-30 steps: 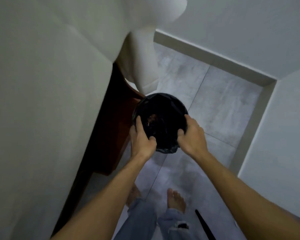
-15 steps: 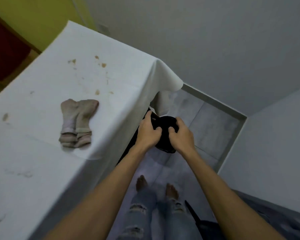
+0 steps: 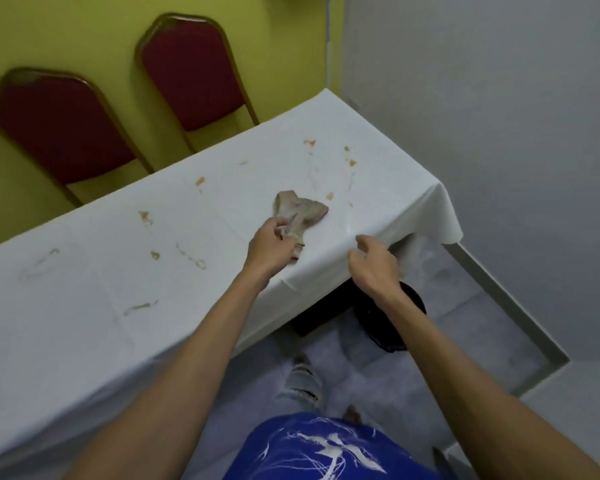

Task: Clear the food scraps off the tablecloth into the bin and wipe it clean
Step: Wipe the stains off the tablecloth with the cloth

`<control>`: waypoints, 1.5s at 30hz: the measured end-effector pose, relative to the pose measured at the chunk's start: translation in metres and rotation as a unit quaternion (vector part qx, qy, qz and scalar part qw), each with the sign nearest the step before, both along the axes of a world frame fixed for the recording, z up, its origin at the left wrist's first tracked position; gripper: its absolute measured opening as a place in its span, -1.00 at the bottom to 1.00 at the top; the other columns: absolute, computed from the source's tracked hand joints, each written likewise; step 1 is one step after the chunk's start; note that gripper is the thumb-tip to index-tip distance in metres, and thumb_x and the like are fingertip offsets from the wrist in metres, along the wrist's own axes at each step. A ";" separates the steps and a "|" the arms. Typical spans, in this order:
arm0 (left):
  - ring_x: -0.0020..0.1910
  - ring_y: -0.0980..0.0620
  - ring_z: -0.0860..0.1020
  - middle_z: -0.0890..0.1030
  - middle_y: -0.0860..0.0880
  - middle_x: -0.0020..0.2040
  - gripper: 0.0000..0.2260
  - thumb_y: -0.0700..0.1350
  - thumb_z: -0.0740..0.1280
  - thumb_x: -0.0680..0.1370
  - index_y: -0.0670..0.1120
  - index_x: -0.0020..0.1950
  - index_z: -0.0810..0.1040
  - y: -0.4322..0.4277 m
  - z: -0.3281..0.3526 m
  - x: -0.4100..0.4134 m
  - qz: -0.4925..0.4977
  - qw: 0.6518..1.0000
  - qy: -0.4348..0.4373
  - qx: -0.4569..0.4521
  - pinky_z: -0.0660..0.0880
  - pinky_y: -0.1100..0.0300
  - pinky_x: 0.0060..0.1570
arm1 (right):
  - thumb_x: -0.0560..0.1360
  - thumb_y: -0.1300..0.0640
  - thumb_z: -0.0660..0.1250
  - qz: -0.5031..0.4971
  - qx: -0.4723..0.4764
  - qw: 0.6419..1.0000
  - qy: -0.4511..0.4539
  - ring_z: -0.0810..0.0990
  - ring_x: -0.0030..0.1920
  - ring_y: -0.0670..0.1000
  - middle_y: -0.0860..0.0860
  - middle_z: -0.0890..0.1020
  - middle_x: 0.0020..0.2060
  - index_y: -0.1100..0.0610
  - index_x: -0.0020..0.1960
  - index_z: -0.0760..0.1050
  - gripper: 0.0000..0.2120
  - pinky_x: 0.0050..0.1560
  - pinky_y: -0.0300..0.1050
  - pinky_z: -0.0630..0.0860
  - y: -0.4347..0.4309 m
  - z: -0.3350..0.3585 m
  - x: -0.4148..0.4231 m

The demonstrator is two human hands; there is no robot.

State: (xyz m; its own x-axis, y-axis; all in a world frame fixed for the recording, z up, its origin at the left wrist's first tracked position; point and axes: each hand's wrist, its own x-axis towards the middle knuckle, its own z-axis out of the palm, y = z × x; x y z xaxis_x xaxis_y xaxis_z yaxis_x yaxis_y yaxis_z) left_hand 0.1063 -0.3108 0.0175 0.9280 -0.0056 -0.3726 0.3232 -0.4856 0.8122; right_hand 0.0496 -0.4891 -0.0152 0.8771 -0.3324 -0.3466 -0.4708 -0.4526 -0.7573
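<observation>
A white tablecloth [image 3: 84, 306] covers a long table and carries several brown stains and smears [image 3: 350, 163]. A crumpled beige rag [image 3: 305, 211] lies near the table's front right edge. My left hand [image 3: 271, 245] has its fingers closed on the near end of the rag. My right hand [image 3: 373, 263] hovers at the table's edge with loosely curled, spread fingers and holds nothing. The black bin [image 3: 395, 323], lined with a dark bag, stands on the floor below the table edge, partly hidden by my right wrist.
Two red chairs [image 3: 194, 67] with gold frames stand against the yellow wall behind the table. A grey wall closes the right side. The tiled floor [image 3: 465, 306] and my legs show below; a dark object pokes in at the bottom right.
Both hands let go of the bin, which now stands on the floor. They rose to the table; my left hand took hold of the rag. The view lifted to the tabletop.
</observation>
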 end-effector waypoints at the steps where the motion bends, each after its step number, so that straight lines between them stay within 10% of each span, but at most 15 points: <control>1: 0.03 0.11 0.56 0.53 0.04 0.24 -0.63 -0.11 0.29 0.56 0.01 0.37 0.47 0.007 0.001 0.006 0.016 1.000 -0.005 0.006 0.49 0.26 -0.13 | 0.60 0.09 0.17 0.013 0.001 1.000 0.003 0.43 0.40 0.13 0.10 0.46 0.41 0.14 0.49 0.34 -0.53 0.40 -0.02 0.33 0.005 0.003 0.008; 11: 0.18 0.05 0.48 0.53 -0.05 0.29 -0.68 -0.17 0.25 0.57 -0.03 0.33 0.52 0.037 -0.027 0.075 0.055 0.997 0.015 0.051 0.39 0.18 0.12 | 0.59 0.09 0.16 0.003 0.033 0.997 0.068 0.51 0.27 0.11 0.07 0.58 0.25 0.14 0.39 0.46 -0.60 0.14 -0.15 0.41 0.044 -0.014 0.084; 16: 0.07 0.01 0.52 0.61 -0.03 0.18 -0.73 0.01 0.20 0.62 -0.07 0.23 0.56 0.032 -0.046 0.102 0.044 0.995 0.064 0.057 0.38 0.18 -0.01 | 0.51 -0.01 0.20 -0.078 0.069 0.991 0.080 0.51 -0.23 0.08 -0.05 0.50 -0.32 0.00 -0.28 0.38 -0.80 -0.40 -0.15 0.34 0.056 -0.024 0.117; 24: 0.06 -0.06 0.66 0.71 -0.10 0.04 -0.44 0.32 0.34 0.47 -0.16 0.13 0.64 0.028 -0.061 0.128 0.034 0.990 0.134 0.028 0.58 -0.03 0.16 | 0.37 -0.23 0.35 -0.123 0.123 0.979 0.110 0.67 -0.26 0.05 0.06 0.69 -0.31 0.16 -0.18 0.61 -0.57 -0.27 -0.08 0.63 0.067 -0.033 0.145; 34: -0.18 0.03 0.63 0.71 -0.06 -0.16 -0.73 0.02 0.48 0.49 -0.20 -0.03 0.66 0.019 -0.058 0.130 0.009 0.975 0.177 -0.134 0.55 0.10 -0.10 | 0.44 0.04 0.31 -0.139 0.088 0.984 0.075 0.52 -0.26 -0.05 -0.02 0.60 -0.21 0.10 -0.08 0.45 -0.86 -0.34 -0.17 0.36 0.046 -0.023 0.150; 40: -0.09 0.09 0.62 0.66 0.11 -0.14 -0.86 0.05 0.47 0.45 0.00 -0.12 0.62 0.016 -0.071 0.130 -0.004 0.993 0.102 0.057 0.57 0.13 -0.07 | 0.46 0.03 0.31 -0.128 -0.026 0.991 0.037 0.59 -0.17 -0.03 -0.08 0.61 -0.19 0.06 0.01 0.47 -0.83 -0.28 -0.14 0.48 -0.004 -0.024 0.151; 45: 0.33 -0.09 0.41 0.53 -0.06 0.28 -0.75 -0.15 0.37 0.53 -0.07 0.20 0.58 0.014 -0.098 0.129 -0.012 0.966 -0.129 0.222 0.39 0.05 0.27 | 0.52 -0.05 0.31 -0.062 -0.262 0.962 -0.036 0.35 0.38 0.17 0.12 0.40 0.39 0.05 0.45 0.30 -0.46 0.34 0.18 0.33 -0.019 -0.047 0.150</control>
State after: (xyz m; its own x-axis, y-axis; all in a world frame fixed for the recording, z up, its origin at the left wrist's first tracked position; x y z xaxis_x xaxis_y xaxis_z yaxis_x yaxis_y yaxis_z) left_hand 0.2349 -0.2969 -0.0809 0.9918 0.0798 -0.0996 0.1228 -0.8096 0.5740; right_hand 0.2001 -0.5084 -0.0626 0.8353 -0.5482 -0.0422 -0.5001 -0.7256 -0.4725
